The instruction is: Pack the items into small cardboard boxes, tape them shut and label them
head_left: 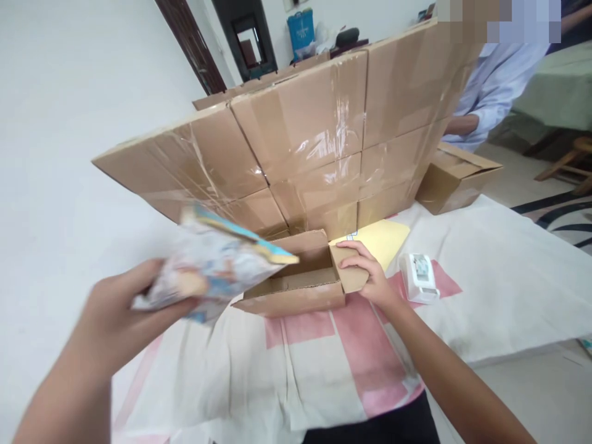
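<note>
White wall [50,123] bounds the left of the work area; taped cartons [319,111] stand stacked along the far side of a cloth-covered tabletop [305,376]. An open cardboard box [296,300] sits in front of the cartons, its long axis running left to right. The left-hand grip [124,302] is clamped on a soft printed packet [217,265], held in the air; blur obscures the print. The packet lies left of the box opening, its teal-and-yellow edge slanting down to the right and overlapping the box's left end in view. Clearance above the rim cannot be determined. The left hand is the nearer to that end; the right-hand grip [370,271] is at the opposite end, fingers laid on the side flap [352,280]. Its thumb is hidden, so whether it pinches the flap cannot be told. A white device [419,277] stands near its right.
</note>
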`<state>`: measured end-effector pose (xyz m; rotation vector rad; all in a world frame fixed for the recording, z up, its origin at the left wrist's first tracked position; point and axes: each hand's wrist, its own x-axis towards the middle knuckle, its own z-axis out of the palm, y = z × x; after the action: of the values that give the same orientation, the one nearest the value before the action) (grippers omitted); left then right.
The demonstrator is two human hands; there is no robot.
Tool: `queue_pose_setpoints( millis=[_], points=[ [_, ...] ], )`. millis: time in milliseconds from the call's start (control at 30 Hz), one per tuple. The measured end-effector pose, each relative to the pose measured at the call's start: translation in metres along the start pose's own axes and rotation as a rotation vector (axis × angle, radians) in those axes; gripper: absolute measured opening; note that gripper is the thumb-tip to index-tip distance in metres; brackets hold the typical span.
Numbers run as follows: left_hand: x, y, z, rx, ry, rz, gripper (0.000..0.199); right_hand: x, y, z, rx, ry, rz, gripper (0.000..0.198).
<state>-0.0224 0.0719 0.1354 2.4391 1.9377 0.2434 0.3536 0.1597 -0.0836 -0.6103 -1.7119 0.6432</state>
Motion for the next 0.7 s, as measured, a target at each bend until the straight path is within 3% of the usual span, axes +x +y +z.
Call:
queue_pose_setpoints(
  millis=[33, 100, 167, 267, 433, 533, 600, 700],
  points=[
    [0.017, 0.014, 0.003, 0.053, 0.093, 0.054, 0.037, 0.000, -0.001, 0.000, -0.008, -0.013, -0.005, 0.024],
    [0.052, 0.047, 0.015, 0.194, 0.010, 0.255, 0.033, 0.001, -0.003, 0.000, -0.030, -0.062, -0.019, 0.025],
    [0.083, 0.077, 0.034, 0.256, -0.196, 0.388, 0.023, 0.001, -0.005, -0.001, -0.046, -0.112, -0.031, 0.027],
    [0.113, 0.102, 0.068, 0.272, -0.422, 0.399, 0.017, -0.001, -0.006, -0.004, -0.040, -0.127, -0.053, 0.035],
    [0.125, 0.097, 0.106, 0.297, -0.569, 0.396, 0.009, -0.004, -0.007, -0.003, -0.039, -0.094, -0.071, 0.045],
    [0.116, 0.083, 0.102, 0.227, -0.564, 0.373, 0.023, -0.006, -0.008, -0.001, -0.061, -0.080, -0.053, 0.046],
    [0.108, 0.072, 0.092, 0.189, -0.495, 0.318, 0.034, -0.008, -0.009, 0.000, -0.091, -0.044, -0.037, 0.046],
    [0.096, 0.057, 0.086, 0.238, -0.410, 0.247, 0.032, -0.011, -0.007, 0.000, -0.123, -0.014, -0.048, 0.048]
  ],
)
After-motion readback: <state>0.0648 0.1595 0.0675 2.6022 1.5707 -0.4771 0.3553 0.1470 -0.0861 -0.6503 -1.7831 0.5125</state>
